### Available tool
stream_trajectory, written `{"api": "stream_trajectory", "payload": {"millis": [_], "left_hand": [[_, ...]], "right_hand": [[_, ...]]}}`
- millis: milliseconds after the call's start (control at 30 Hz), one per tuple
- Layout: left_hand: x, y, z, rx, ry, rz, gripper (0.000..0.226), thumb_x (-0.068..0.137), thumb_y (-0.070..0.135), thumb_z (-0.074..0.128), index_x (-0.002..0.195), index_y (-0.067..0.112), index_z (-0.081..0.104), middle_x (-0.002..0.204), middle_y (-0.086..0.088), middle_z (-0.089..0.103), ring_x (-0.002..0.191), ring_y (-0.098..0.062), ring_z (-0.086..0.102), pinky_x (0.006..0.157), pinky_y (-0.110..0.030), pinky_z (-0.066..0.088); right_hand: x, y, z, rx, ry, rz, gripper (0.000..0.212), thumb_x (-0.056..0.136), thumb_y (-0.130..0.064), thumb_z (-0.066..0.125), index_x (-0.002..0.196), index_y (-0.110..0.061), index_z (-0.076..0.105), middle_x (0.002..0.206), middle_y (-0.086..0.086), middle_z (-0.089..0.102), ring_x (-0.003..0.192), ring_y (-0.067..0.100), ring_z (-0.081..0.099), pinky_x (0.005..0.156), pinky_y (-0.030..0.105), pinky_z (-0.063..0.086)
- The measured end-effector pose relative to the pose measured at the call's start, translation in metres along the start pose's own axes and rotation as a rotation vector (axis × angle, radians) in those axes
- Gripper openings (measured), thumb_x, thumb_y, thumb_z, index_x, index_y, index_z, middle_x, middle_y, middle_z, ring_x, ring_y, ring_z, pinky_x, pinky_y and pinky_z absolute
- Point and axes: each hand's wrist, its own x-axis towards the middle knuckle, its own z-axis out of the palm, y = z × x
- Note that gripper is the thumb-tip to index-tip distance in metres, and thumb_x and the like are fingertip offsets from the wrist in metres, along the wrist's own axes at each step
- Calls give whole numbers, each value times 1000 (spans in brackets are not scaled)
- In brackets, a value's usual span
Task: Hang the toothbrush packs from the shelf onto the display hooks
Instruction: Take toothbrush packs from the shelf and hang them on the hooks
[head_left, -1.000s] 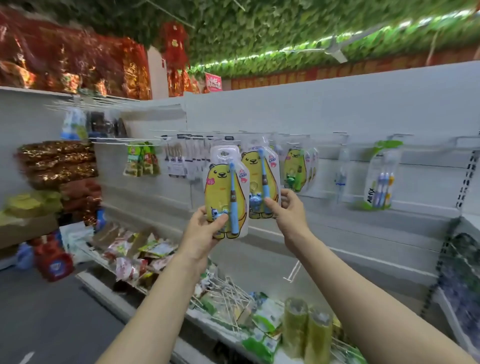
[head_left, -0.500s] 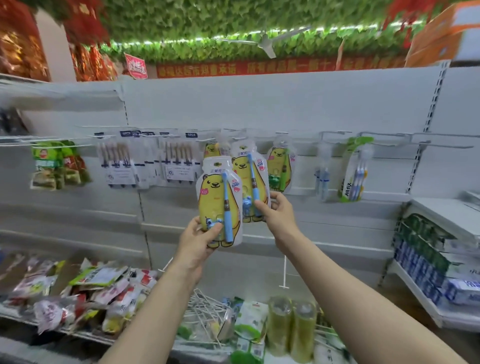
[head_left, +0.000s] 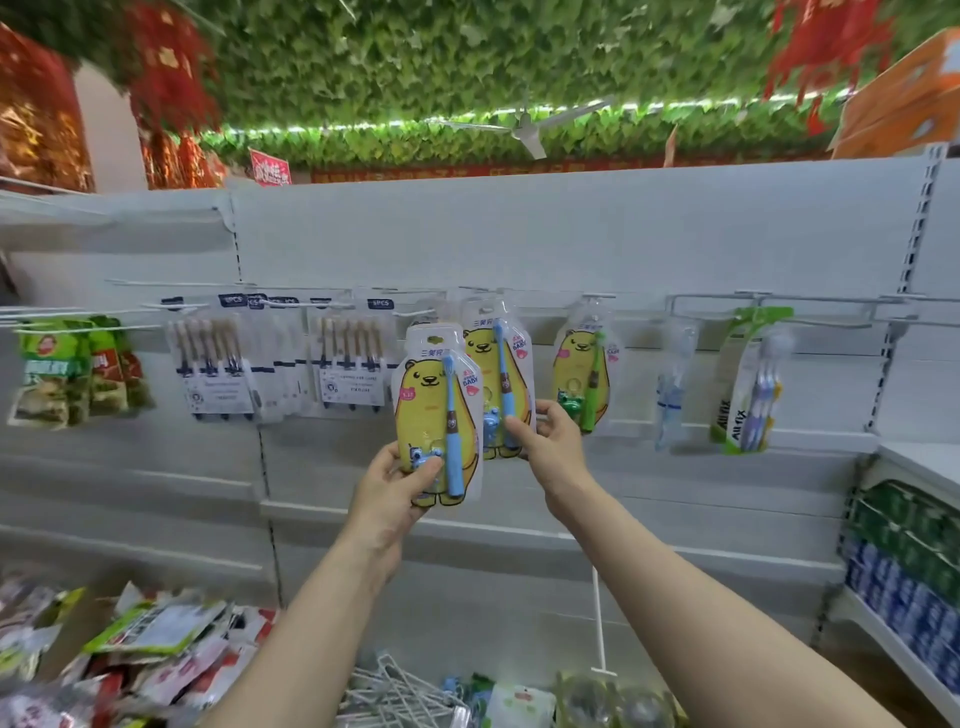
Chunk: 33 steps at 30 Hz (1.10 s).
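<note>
Yellow bear toothbrush pack (head_left: 431, 395) sits gripped in your left hand (head_left: 389, 493), while your right hand (head_left: 553, 447) pinches a second pack (head_left: 485, 358).

Visible body parts: two hands and two forearms.

The left hand (head_left: 390, 492) and the right hand (head_left: 555, 446) are bare. Uncovered fingers, thumbs, knuckles and wrists are all in view.

The left forearm (head_left: 311, 613) and the right forearm (head_left: 701, 597) are bare along their whole visible length, from the wrist to the lower frame edge. Each forearm is slender, narrowest at the wrist and widening steadily toward the elbow end. The surface is smooth and evenly lit.

The left thumb shows a short, plain nail. The remaining nails are too small to tell in detail.
</note>
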Motion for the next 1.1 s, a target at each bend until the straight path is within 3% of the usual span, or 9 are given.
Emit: {"api": "stream_trajectory", "payload": {"millis": [167, 467, 600, 1100], "left_hand": [[25, -10, -1, -25, -8, 39, 24, 89, 5, 68, 109, 16, 60, 89, 5, 77, 85, -16, 70, 78, -32, 52], [53, -22, -7, -49, -26, 122, 33, 84, 8, 70, 115, 15, 59, 107, -9, 74, 99, -24, 69, 94, -41, 51], [55, -26, -9, -72, -27, 130, 38, 75, 13, 72, 111, 16, 60, 106, -10, 74, 101, -27, 68, 98, -45, 49], [55, -23, -8, -106, -82, 192, 40, 75, 14, 74, 112, 15, 59, 102, -6, 75, 92, -20, 71, 91, -40, 53]], "right_hand": [[14, 21, 2, 37, -31, -22, 21, 92, -15, 70, 108, -18, 58, 102, 6, 75, 95, 21, 72, 71, 23, 56], [37, 39, 13, 65, -69, -125, 23, 90, -11, 72, 111, -15, 61, 106, 8, 75, 99, 24, 72, 87, 38, 60], [38, 48, 12, 96, -46, -128, 28, 90, -16, 72, 115, -14, 60, 108, 7, 74, 102, 22, 71, 90, 42, 59], [25, 45, 8, 90, -66, -169, 21, 91, -11, 70, 109, -18, 61, 102, 3, 75, 95, 16, 73, 78, 28, 60]]}}
